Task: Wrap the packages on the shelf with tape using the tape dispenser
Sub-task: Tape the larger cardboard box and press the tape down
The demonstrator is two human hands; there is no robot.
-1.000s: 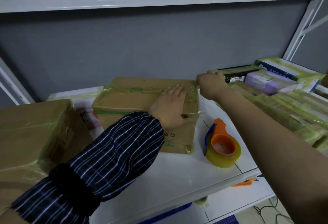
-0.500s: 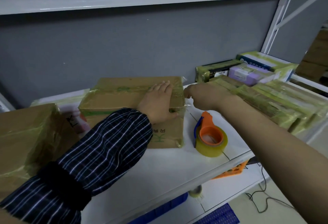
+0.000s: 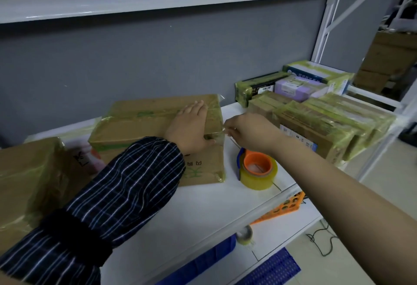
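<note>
Pressing down: left hand (image 3: 189,129), flat on top of the cardboard box (image 3: 144,124) near its right end, fingers straight, thumb over the front edge; curled round nothing.
Pinching: right hand (image 3: 248,131), fingertips closed on a tape strip (image 3: 223,129) at the box's upper right corner, just beside the left thumb.
Cardboard box: closed, contents hidden; lying on the shelf (image 3: 203,212) close to the grey wall (image 3: 135,59), skinned in yellowish clear tape, green print on the front face.
Tape dispenser (image 3: 257,169): orange core, blue guard, yellowish roll; lying on the shelf just right of the cardboard box, below the right wrist, touched by neither hand.
Left package (image 3: 27,183): brown, closed, wrapped in the same glossy tape; at the shelf's left end, near the cardboard box.
Taped packages (image 3: 327,122): packed side by side at the shelf's right end, all sealed, contents hidden.
Behind them: black box (image 3: 255,86), purple box (image 3: 293,86), blue-and-white box (image 3: 316,72), all closed.
Orange basket (image 3: 284,208): under the shelf edge, only a corner showing; contents impossible to tell.
Blue crate (image 3: 203,262): lower still, mostly hidden by the shelf; contents not visible.
Small tape roll (image 3: 244,235): on the lower level, beside the blue crate.
Plaid sleeve (image 3: 112,194): dark, on the left forearm.
</note>
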